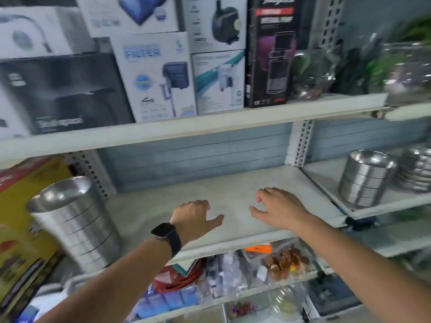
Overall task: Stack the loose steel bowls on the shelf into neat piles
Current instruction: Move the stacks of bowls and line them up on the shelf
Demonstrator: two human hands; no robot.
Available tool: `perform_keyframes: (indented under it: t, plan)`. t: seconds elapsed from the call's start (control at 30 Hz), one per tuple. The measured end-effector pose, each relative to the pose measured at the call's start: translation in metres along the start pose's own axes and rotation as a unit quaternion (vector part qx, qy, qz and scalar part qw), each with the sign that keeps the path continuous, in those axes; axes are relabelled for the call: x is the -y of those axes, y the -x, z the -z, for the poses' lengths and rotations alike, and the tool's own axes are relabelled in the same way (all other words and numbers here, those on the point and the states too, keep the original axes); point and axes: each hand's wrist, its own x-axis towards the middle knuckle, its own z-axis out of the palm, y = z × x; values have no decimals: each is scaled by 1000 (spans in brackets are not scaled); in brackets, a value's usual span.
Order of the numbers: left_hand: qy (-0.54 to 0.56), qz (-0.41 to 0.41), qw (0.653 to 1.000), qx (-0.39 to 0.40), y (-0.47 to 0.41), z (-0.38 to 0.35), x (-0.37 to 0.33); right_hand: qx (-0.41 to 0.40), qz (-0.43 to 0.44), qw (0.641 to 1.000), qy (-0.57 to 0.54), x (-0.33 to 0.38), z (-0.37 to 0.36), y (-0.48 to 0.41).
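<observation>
Steel bowls [72, 224] sat nested in one tall pile at the shelf's [233, 180] left end; left hand [196, 215] and right hand [277, 206] were over the shelf's middle, fingers loosely curled, holding nothing; another bowl pile [366, 178] stood right of the shelf.

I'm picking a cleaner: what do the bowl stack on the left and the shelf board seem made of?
Bowl stack: likely stainless steel, brushed outside, shinier inside, judging by bright highlights and silver-grey sheen. Shelf board: probably painted sheet metal, matte off-white and scuffed, though laminate cannot be ruled out.
</observation>
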Motion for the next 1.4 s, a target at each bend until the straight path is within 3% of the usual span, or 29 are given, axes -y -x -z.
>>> perform_keyframes:
  t: [0.43, 0.8, 1.1, 1.4]
  plan:
    - [41, -166, 985, -4, -130, 2, -123, -4, -176, 983, 57, -113, 36, 29]
    - [71, -271, 960, 4, -175, -4, -199, -49, -271, 959, 70, -167, 47, 64]
    - [64, -294, 954, -6, -186, -15, -266, -33, -297, 949, 104, -228, 55, 100]
    - [60, -236, 970, 23, -196, -22, -329, -19, -273, 959, 75, -306, 58, 114]
